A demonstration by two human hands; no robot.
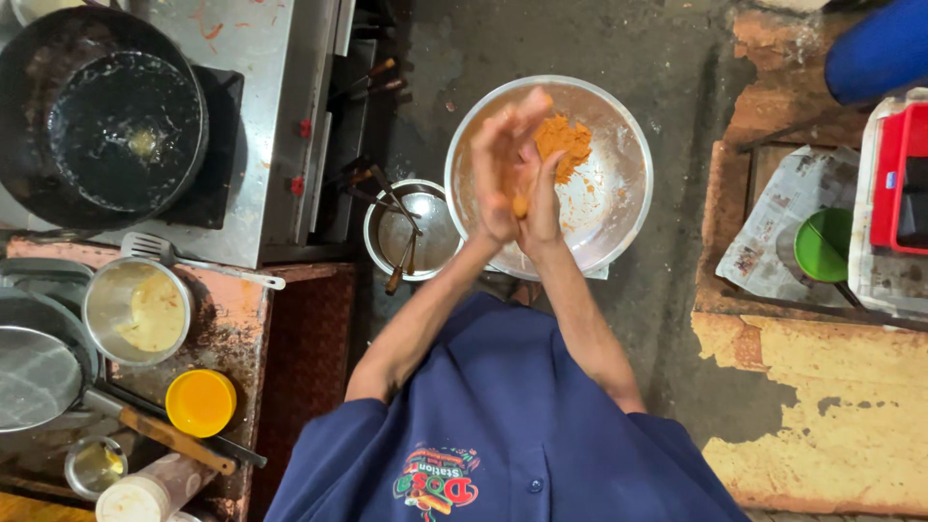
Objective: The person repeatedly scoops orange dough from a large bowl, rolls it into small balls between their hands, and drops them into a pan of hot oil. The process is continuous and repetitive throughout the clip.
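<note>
Centre of frame: left hand point(500, 164) and right hand point(539, 198) pressed together around a small orange dough piece point(520, 206), above a wide round steel bowl point(619, 184) holding orange-brown dough point(564, 141); black frying pan point(101, 116) upper left.

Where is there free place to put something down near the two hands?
Bare floor lies between the large steel bowl and the newspaper. The left counter around the yellow lid is crowded. Both hands roll orange mix above the bowl.

A small orange lump of dough point(520, 206) sits pressed between the palms, seemingly rounded though mostly hidden; the remaining orange dough point(564, 142) lies heaped just beyond the hands inside a wide, smeared steel bowl point(619, 203) beneath them.
</note>
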